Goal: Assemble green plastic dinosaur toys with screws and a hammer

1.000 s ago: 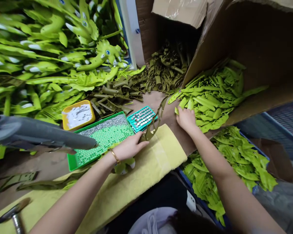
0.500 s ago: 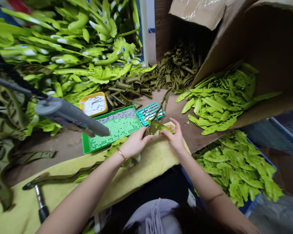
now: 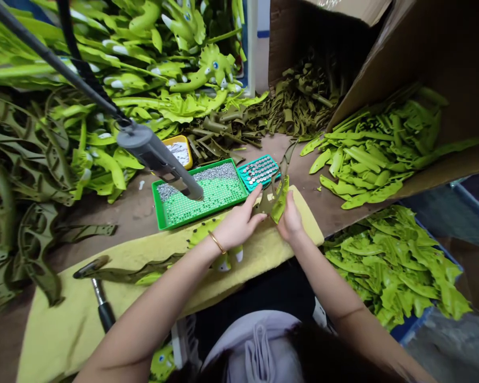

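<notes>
My left hand (image 3: 240, 223) pinches a curved olive-green plastic part (image 3: 265, 205) between thumb and fingers. In my right hand (image 3: 291, 219) is a lime-green plastic piece (image 3: 281, 198), tilted up against the olive part; the fingers behind it are partly hidden. Both pieces are just above the right end of a yellow cloth (image 3: 303, 210). Beneath my left wrist lies a lime dinosaur piece (image 3: 203, 232) with dark spots, partly covered by the forearm. Just beyond the hands is a teal tray (image 3: 259, 173) holding rows of small round silvery pieces.
A green tray (image 3: 199, 205) of small metal bits stands left of the teal tray, under a grey cylindrical tool (image 3: 159, 159). A hammer (image 3: 99, 298) rests on the cloth. Lime parts (image 3: 371, 154), olive parts (image 3: 19, 175) and a cardboard box (image 3: 367, 69) surround the work area.
The lime piece in my right hand has been turned from lying flat to upright against the olive part. The whole view has shifted, so the bench appears farther right.
</notes>
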The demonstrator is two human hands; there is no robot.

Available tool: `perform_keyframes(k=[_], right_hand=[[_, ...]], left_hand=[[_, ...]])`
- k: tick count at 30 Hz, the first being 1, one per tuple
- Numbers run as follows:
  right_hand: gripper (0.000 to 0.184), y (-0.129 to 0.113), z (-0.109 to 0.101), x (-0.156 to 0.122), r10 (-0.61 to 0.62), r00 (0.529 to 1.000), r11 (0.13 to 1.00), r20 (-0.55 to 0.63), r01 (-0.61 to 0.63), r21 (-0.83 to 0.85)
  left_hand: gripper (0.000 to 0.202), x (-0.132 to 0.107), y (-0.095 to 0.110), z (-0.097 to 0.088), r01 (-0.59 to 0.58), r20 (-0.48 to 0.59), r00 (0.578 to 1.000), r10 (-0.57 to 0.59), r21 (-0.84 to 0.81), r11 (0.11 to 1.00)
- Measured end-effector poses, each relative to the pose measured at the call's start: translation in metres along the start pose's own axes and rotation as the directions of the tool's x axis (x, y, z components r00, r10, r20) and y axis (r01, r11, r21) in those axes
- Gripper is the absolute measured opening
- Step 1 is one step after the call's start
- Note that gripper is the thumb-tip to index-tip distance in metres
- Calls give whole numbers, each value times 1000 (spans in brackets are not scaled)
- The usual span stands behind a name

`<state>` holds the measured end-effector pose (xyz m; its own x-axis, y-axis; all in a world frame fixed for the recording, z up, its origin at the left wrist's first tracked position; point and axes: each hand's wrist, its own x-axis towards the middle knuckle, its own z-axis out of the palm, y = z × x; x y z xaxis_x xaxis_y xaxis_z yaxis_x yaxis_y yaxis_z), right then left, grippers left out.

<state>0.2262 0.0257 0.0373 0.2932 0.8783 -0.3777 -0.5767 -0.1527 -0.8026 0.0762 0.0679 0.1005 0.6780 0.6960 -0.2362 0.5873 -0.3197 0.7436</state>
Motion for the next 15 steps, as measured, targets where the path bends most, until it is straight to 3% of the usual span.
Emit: perform_keyframes(k=[3, 6, 12, 15], right_hand=[[54, 4, 16, 3, -51, 994, 999, 96, 49, 18], [51, 5, 24, 3, -12, 983, 996, 183, -4, 87], [32, 1, 26, -1, 69, 983, 958, 171, -113, 264], [35, 3, 22, -3, 41, 984, 980, 175, -73, 183]], left_hand=[[72, -1, -7, 0, -15, -11, 1000, 15, -1, 1000], [71, 0, -12, -3, -3, 6, 1000, 3, -1, 1000], [68, 3, -19, -7, 4, 50, 999, -3, -18, 1000], [68, 3, -22, -7, 8, 63, 998, -7, -9, 1000]])
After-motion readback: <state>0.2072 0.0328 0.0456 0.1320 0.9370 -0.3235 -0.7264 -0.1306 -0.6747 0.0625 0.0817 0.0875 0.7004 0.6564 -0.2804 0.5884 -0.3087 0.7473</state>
